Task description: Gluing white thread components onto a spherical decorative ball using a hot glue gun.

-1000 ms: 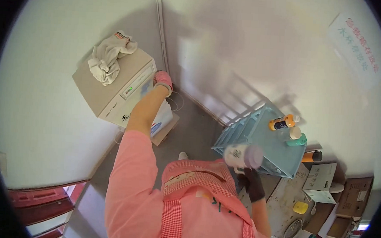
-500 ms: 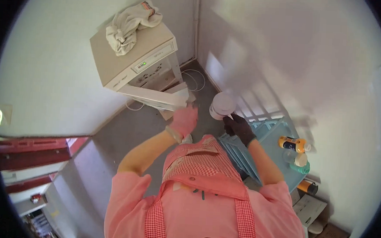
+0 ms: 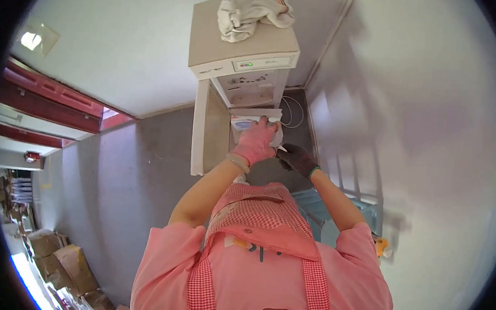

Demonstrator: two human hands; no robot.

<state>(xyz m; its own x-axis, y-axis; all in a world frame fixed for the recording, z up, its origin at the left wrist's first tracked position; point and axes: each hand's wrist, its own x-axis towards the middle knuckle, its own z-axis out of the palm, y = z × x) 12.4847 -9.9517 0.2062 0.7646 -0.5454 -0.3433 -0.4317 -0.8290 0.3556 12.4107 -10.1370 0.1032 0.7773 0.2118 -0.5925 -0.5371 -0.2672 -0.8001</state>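
Note:
A white lidded mug [image 3: 277,136] is between my two hands, in front of a beige water dispenser [image 3: 209,35]. My right hand [image 3: 299,160], in a dark glove, grips the mug at its handle. Wearing a pink glove, my left hand [image 3: 256,140] lies over the mug's top with its fingers curled onto it, hiding much of the mug. The dispenser's door [image 3: 211,132] hangs open to the left of my left hand. Behind the mug is the dispenser's recess [image 3: 257,94], with a pale ledge and a label below it.
A crumpled whitish cloth [image 3: 247,17] lies on top of the dispenser. White cord [image 3: 301,115] loops on the floor beside it. A light-blue plastic rack [image 3: 371,212] stands at my right, with an orange bottle [image 3: 381,247] near it. Cardboard boxes [image 3: 76,266] sit at the lower left.
The dispenser door has swung wider to the left. My right hand has brought the mug left to the dispenser, and my left hand has moved from the door onto the mug.

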